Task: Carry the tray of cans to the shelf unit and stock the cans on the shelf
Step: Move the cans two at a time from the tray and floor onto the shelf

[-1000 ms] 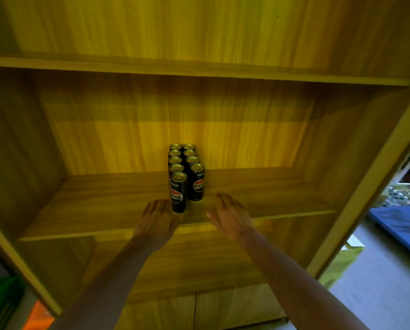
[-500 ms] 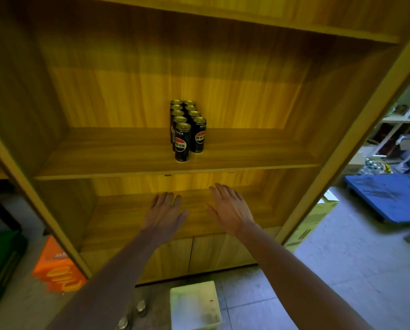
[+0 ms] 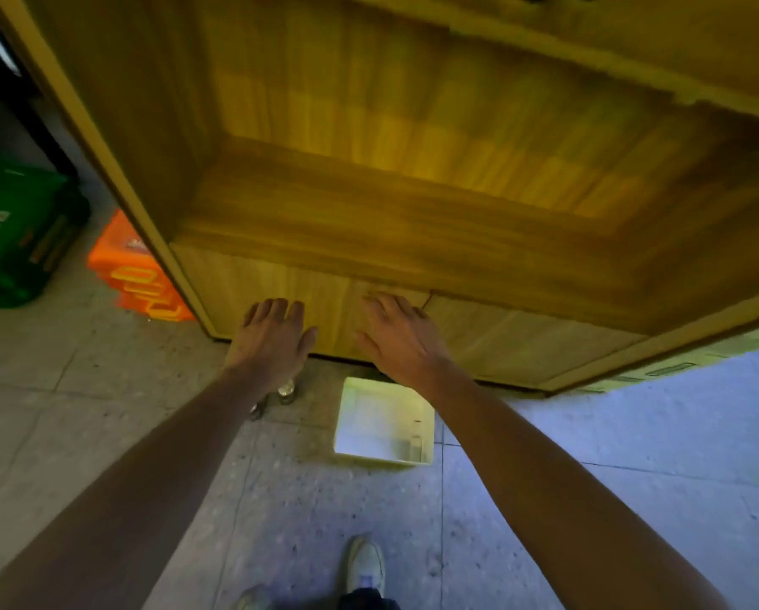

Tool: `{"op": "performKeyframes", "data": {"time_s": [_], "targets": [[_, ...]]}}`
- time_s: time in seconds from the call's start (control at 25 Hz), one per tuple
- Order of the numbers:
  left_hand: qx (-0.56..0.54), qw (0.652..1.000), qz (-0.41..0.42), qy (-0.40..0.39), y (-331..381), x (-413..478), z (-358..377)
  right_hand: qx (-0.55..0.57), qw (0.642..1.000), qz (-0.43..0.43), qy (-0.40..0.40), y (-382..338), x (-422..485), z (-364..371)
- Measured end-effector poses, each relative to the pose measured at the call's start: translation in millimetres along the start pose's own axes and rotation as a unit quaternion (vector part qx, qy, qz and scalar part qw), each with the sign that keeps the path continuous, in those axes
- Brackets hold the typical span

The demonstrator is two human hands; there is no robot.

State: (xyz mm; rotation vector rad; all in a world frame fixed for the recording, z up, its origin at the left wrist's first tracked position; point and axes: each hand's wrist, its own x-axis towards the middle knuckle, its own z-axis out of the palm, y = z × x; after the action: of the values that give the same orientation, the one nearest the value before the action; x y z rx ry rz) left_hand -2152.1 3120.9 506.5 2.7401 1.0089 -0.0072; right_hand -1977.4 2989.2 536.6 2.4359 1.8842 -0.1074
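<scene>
Both hands, left hand (image 3: pixel 272 341) and right hand (image 3: pixel 401 341), have been lowered from the shelf, open and empty; cans (image 3: pixel 287 388) left of the tray (image 3: pixel 384 427) are to be grasped next.

The tall wooden shelf unit (image 3: pixel 412 222) is honey-yellow with darker brown grain streaks. The shallow rectangular plastic tray (image 3: pixel 384 427) is pale cream-white. The speckled stone floor (image 3: pixel 324 512) is grey with dark flecks. A cardboard carton (image 3: pixel 135 275) is bright orange with yellow lettering; a crate (image 3: pixel 12 231) is deep green.
</scene>
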Motion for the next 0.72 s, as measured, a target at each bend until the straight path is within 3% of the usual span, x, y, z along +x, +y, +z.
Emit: {"op": "performKeyframes", "data": {"time_s": [0.2,0.44,0.56,0.72], "targets": [[-0.08,0.987,-0.135,-0.03,-91.5,-25.8,226.8,0.041,0.998,-0.033,-0.037,-39.4,32.6,238.2],[-0.179,0.933,-0.311,-0.019,-182.7,-49.1,447.4,0.135,0.989,0.001,-0.065,-78.1,81.6,489.9],[-0.253,0.905,-0.342,0.002,-199.0,-41.4,519.2,0.218,0.971,0.061,-0.08,-89.0,102.3,568.3],[-0.345,0.858,-0.374,0.074,-194.4,-21.1,562.7,0.341,0.929,0.128,-0.069,-94.2,131.4,610.7]]}}
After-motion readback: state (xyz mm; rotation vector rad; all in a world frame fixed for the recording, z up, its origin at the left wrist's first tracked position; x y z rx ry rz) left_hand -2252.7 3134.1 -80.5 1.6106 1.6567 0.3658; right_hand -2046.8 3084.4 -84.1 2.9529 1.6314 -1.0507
